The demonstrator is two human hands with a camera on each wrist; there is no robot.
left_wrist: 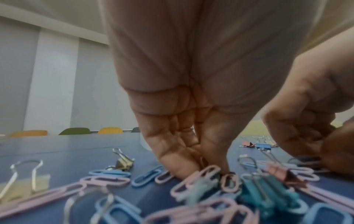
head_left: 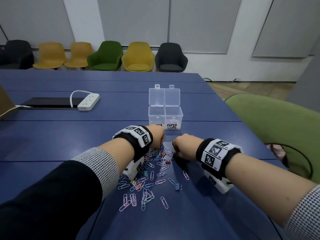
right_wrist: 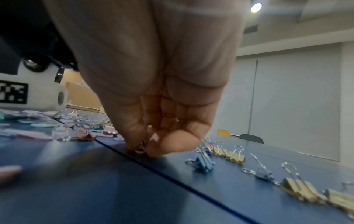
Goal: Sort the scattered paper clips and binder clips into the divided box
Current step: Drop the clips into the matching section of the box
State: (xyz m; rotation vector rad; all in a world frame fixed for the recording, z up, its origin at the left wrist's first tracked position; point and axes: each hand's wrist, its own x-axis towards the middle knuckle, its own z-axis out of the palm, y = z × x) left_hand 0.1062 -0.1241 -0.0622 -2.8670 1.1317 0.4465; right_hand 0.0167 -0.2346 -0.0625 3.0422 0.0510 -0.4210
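The clear divided box [head_left: 174, 112] stands open on the blue table [head_left: 60, 139]; its right cell, labelled PAPER CLIPS, holds pastel clips, and my left hand hides part of the left cell's label. Just in front lies the scattered pile of paper clips [head_left: 149, 182] and binder clips [head_left: 178, 186]. My left hand [head_left: 158, 144] reaches down into the pile's far end, fingertips pinching a pink paper clip [left_wrist: 207, 174]. My right hand [right_wrist: 142, 149] pinches a small clip [right_wrist: 140, 149] off the table, beside a blue binder clip [right_wrist: 203, 163]. A teal binder clip [left_wrist: 268, 194] lies near the left hand [left_wrist: 210, 168].
A white power strip [head_left: 88, 102] and a black panel [head_left: 50, 103] lie at the far left, beside a cardboard box [head_left: 5, 103]. A green chair [head_left: 277, 129] stands close on the right. A row of chairs [head_left: 105, 57] lines the far wall.
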